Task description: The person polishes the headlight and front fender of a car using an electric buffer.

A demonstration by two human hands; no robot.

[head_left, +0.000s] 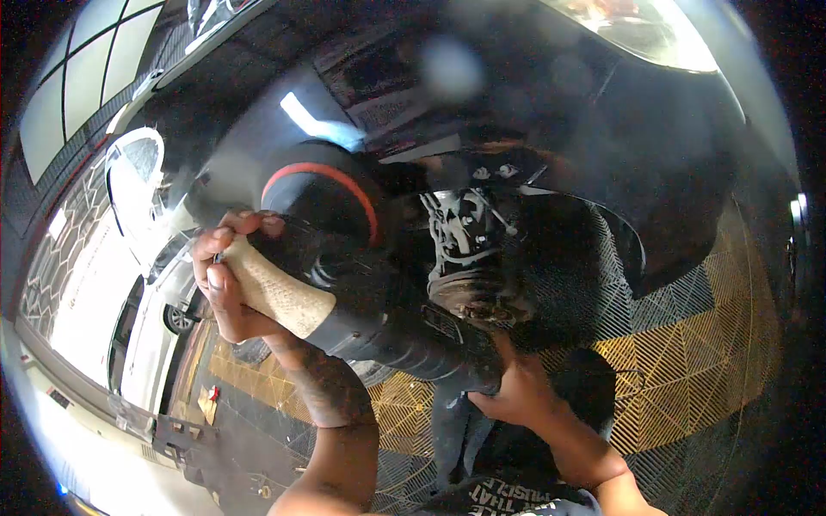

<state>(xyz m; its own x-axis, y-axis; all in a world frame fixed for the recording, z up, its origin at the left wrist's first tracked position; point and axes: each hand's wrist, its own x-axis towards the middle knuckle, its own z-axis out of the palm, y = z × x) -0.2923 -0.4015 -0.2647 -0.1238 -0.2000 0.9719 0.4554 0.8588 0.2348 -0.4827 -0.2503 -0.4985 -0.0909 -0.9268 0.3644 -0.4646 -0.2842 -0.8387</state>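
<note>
A black power polisher with a round head lies slantwise across the middle of the view. Its pad, edged by a red ring, is against or very near the dark car panel. My left hand wraps round the front of the tool, where a cream textured cover sits under the palm. Round the rear end of the body is my right hand, its fingers partly hidden by the tool.
Right of the polisher is an open wheel arch with a hub and brake disc. A headlight is at the upper right. Yellow and grey grid tiles cover the floor. A white car stands at left.
</note>
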